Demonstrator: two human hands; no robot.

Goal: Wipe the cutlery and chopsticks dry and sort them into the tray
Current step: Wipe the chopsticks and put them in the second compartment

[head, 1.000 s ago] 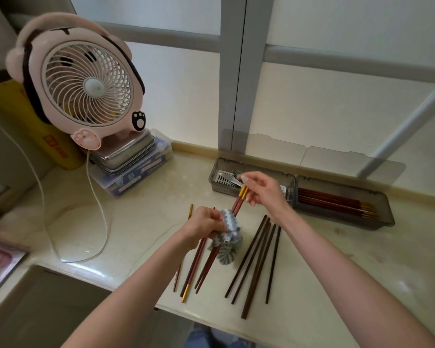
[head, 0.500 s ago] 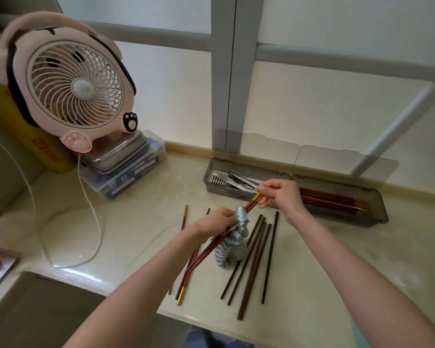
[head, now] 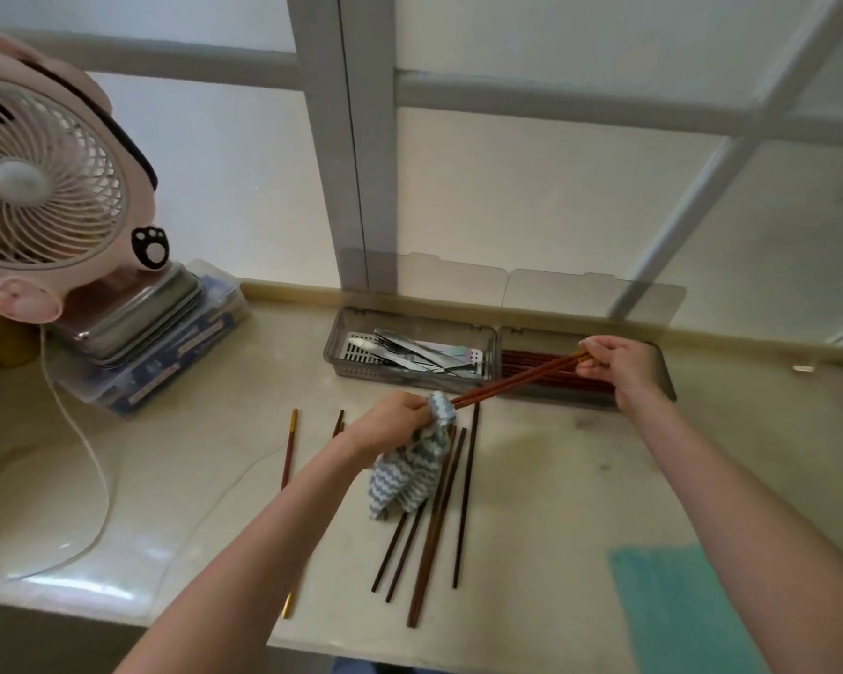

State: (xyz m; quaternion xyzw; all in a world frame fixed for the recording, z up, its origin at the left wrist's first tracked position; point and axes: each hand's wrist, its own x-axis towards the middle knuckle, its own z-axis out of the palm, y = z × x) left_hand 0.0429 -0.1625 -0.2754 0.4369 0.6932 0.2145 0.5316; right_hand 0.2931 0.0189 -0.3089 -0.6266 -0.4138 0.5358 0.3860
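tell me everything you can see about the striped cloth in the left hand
The cloth is a soft, fluffy-looking rag with grey-blue and white zigzag stripes. It is bunched up: the left hand grips its top, wrapped round the low end of the red-brown chopsticks that the right hand pinches at the other end. The rest hangs crumpled, its bottom reaching the dark chopsticks on the counter.

Two bare arms enter from the bottom edge of the frame: the left arm (head: 264, 542) at lower centre-left, the right arm (head: 731, 508) at lower right. Each is uncovered up to the left hand (head: 395, 423) and right hand (head: 619, 364). A sliver of blue fabric (head: 361, 667), possibly clothing, shows at bottom centre.
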